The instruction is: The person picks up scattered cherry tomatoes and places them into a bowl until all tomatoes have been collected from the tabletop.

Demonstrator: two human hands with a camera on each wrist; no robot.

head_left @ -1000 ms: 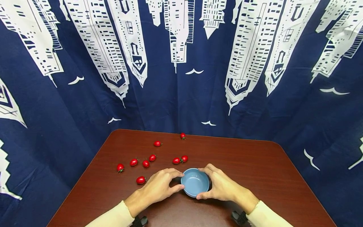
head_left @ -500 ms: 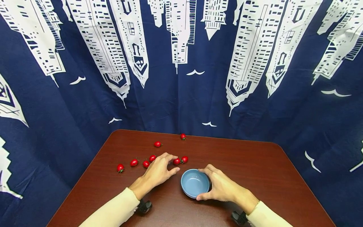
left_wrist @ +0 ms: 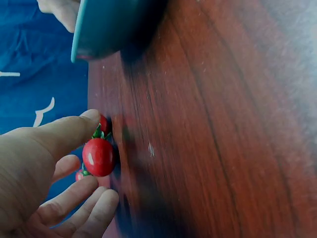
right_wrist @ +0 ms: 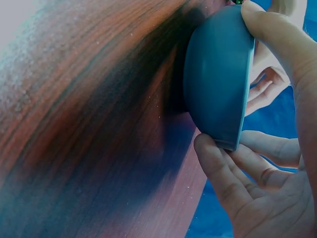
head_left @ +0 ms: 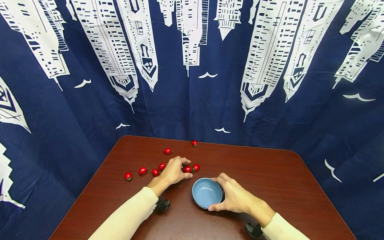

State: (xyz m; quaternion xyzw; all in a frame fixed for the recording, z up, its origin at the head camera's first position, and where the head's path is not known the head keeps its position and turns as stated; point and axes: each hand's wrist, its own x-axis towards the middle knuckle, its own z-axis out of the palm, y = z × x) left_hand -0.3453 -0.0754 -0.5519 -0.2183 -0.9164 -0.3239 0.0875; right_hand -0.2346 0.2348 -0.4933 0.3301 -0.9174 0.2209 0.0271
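A small blue bowl [head_left: 207,193] sits upright on the table; its outer side [right_wrist: 218,79] shows in the right wrist view. My right hand [head_left: 235,196] grips it at the rim, thumb on the near side and fingers on the far side. Left of and beyond the bowl, my left hand [head_left: 172,171] reaches over a cherry tomato [head_left: 187,169]. In the left wrist view the thumb and spread fingers stand on either side of this red tomato [left_wrist: 99,157], with gaps visible. A second cherry tomato [head_left: 196,167] lies right against it, stem to stem.
Several more cherry tomatoes lie on the brown table [head_left: 255,170], among them one [head_left: 128,176] at the far left and one [head_left: 194,143] at the back edge. A navy curtain [head_left: 210,106] with white buildings hangs behind.
My left hand has left the bowl's left side and moved forward to the pair of tomatoes, lowering around one. The right hand stays on the bowl.
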